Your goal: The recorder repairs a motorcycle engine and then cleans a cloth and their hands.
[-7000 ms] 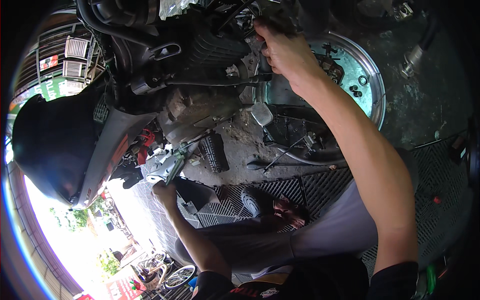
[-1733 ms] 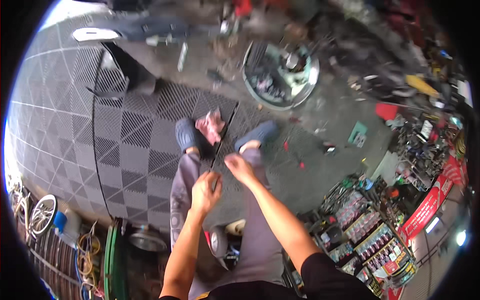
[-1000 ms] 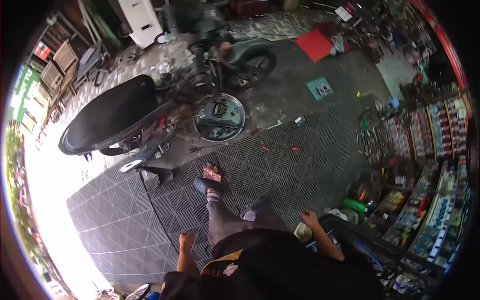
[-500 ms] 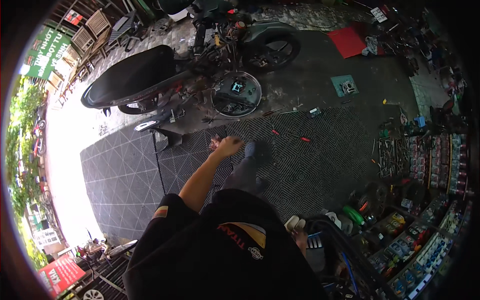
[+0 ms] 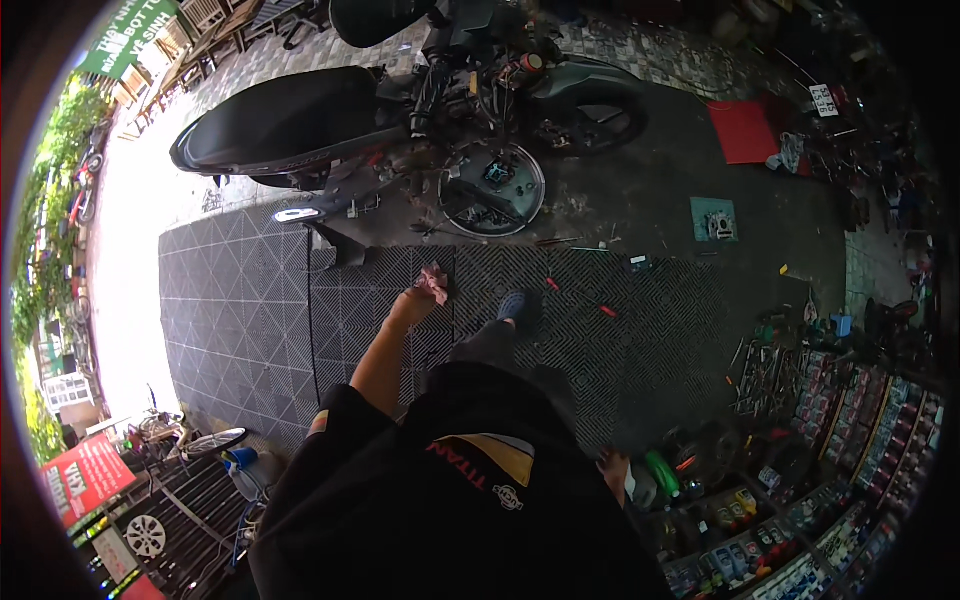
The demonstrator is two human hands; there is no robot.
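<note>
My left hand (image 5: 408, 304) hangs forward over the dark grid mat (image 5: 235, 320), overlapping a crumpled pink rag (image 5: 434, 280); whether they touch is unclear, and the fingers are hard to make out. My right hand (image 5: 612, 470) hangs low, partly hidden by my shirt, near a green bottle (image 5: 662, 472); its fingers are indistinct. A blue clog (image 5: 514, 306) on my foot is on the mat. Red-handled tools (image 5: 607, 311) lie to its right.
Across from me stands a partly dismantled motorbike (image 5: 280, 110), a round metal pan of parts (image 5: 534, 191) beside it. A red sheet (image 5: 740, 132) and a teal mat (image 5: 730, 208) lie rightward. Tool and product racks (image 5: 860, 420) line the lower right; bicycles (image 5: 214, 440) stand lower left.
I have risen from working at the motorbike and stand farther back. Since half a second ago, my left hand has swung left and the view has shifted slightly.
</note>
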